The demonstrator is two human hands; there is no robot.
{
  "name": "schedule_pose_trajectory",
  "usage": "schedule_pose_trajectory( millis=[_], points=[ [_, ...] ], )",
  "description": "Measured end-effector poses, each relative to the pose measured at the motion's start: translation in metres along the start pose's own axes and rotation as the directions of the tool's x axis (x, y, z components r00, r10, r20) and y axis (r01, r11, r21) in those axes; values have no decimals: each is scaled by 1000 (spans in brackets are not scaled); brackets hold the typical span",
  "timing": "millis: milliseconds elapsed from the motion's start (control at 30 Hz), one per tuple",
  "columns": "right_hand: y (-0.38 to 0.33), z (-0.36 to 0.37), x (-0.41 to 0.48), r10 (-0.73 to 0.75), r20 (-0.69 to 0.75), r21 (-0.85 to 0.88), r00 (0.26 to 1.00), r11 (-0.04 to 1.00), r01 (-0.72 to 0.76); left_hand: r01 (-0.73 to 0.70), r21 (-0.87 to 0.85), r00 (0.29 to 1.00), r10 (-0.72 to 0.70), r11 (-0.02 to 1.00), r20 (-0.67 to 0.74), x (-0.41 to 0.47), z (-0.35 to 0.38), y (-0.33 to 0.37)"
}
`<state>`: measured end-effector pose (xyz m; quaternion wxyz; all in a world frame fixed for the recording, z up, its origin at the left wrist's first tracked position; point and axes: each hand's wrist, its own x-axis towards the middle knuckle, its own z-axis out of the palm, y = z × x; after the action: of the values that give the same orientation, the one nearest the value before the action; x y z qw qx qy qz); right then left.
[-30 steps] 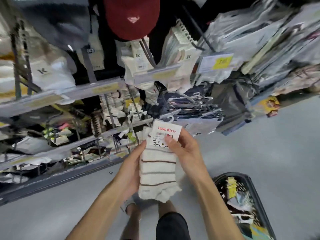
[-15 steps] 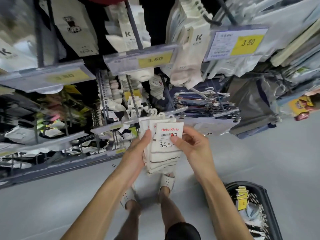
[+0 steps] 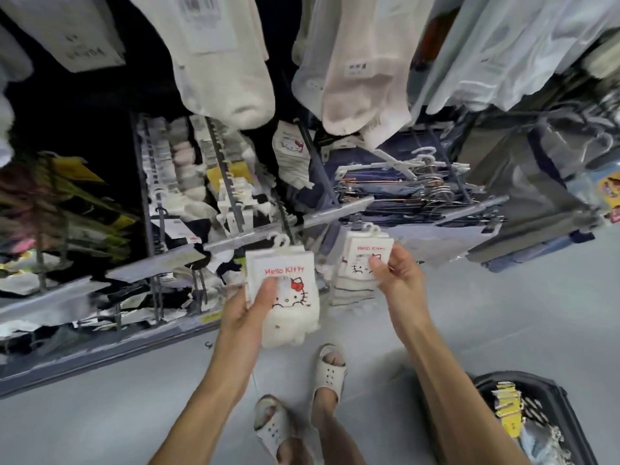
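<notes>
Fingers, left: thumb [image 3: 268,292] pressed on the front of a white pack [image 3: 290,298], other fingers hidden behind; left hand [image 3: 246,313] grips it.
Fingers, right: thumb [image 3: 377,263] pinches the card of a striped pack [image 3: 360,263]; right hand [image 3: 401,280] holds it.
Packs: both centre of frame, white one left and lower, striped one right and higher, apart, upright, hooks on top.
Sandals [image 3: 330,372]: lower centre, on grey floor [image 3: 100,414].
Basket [image 3: 567,419]: lower right corner, holding yellow-tagged goods.
Rack [image 3: 335,216]: behind the packs, pegs crowded with socks.
Hanging socks [image 3: 228,78]: top of frame, white and cream, blurred.
</notes>
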<state>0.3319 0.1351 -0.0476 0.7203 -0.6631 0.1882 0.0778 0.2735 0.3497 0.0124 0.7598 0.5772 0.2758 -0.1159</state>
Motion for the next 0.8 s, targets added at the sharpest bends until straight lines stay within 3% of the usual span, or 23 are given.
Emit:
schedule_pose_trajectory(
  millis=[100, 333, 467, 633, 700, 800],
  points=[
    [10, 28, 34, -67, -22, -104, 998, 992, 64, 52, -19, 999, -52, 998, -11, 2, -10, -29],
    [-1, 84, 91, -252, 2, -63, 968, 966, 252, 41, 16, 997, -42, 999, 62, 15, -5, -61],
    [2, 93, 108, -273, 27, 64, 962, 961, 271, 1, 51, 990, -8, 999, 144, 24, -8, -64],
    [1, 108, 125, -252, 10, 82, 968, 965, 251, -38, 77, 985, 24, 996, 174, 33, -16, -71],
    [-3, 113, 130, -253, 4, 69, 968, 965, 252, -47, 82, 984, 32, 995, 172, 37, -16, -71],
    [-2, 113, 129, -294, 87, -87, 952, 949, 301, -103, 100, 988, 90, 990, 129, 45, -13, -66]
  ],
)
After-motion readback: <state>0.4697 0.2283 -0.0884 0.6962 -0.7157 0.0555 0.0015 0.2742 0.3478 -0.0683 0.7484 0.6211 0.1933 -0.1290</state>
